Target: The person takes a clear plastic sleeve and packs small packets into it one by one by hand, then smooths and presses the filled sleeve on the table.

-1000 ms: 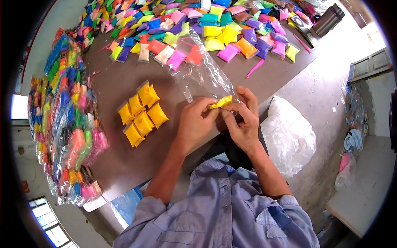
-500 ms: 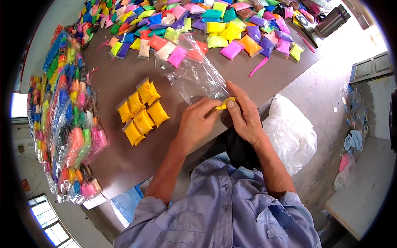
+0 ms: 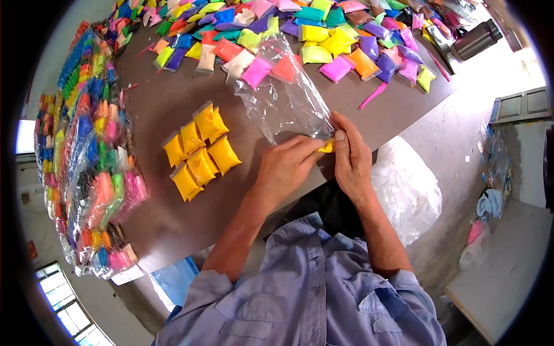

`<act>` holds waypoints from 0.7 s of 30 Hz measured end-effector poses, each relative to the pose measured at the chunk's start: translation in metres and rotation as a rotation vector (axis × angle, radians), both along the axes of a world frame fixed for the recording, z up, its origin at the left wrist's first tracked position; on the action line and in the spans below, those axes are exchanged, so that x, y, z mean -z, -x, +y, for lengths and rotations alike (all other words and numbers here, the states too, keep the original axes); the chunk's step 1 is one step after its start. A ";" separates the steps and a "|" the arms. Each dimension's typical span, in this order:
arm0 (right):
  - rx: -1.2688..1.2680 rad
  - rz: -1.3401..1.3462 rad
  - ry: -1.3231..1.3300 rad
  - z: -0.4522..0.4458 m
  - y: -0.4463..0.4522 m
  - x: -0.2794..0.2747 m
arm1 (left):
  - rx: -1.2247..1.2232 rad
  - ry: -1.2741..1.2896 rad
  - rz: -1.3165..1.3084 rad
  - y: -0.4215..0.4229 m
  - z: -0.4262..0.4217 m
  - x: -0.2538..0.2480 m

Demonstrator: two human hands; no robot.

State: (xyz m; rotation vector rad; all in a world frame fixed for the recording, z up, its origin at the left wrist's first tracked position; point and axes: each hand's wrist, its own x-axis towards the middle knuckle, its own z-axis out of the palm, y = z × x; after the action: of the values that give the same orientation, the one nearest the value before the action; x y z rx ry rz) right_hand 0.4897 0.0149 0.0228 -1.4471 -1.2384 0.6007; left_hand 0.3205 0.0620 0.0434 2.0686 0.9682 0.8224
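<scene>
A small yellow packet [image 3: 327,146] is pinched between my left hand [image 3: 288,167] and my right hand [image 3: 353,160] at the table's near edge, mostly covered by the fingers. Both hands have their fingers pressed together around it. A clear plastic bag [image 3: 283,109] stretches from my fingers up the table, its far end over a pink packet [image 3: 256,72]. Left of my hands, several orange-yellow packets [image 3: 201,166] lie grouped in two rows on the brown table [image 3: 156,230].
Many coloured packets [image 3: 337,42] cover the table's far side. Bagged coloured packets [image 3: 95,190] are piled along the left edge. A metal flask [image 3: 476,39] lies at the far right. Pink sticks [image 3: 374,96] lie near the packets. A white plastic bag [image 3: 407,190] is beyond the right edge.
The yellow packet has moved slightly right with both hands and is now more covered by my fingers. My right hand's fingers have straightened and come together. The view has shifted slightly.
</scene>
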 end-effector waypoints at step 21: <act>0.052 0.078 0.120 -0.002 -0.003 -0.007 | 0.044 0.009 0.073 0.005 -0.007 0.008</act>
State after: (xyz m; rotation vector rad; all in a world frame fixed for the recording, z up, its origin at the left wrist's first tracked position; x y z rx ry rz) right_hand 0.4922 0.0131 0.0293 -1.5360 -1.1168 0.6998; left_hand 0.3155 0.0553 0.0358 2.1171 0.9599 0.7228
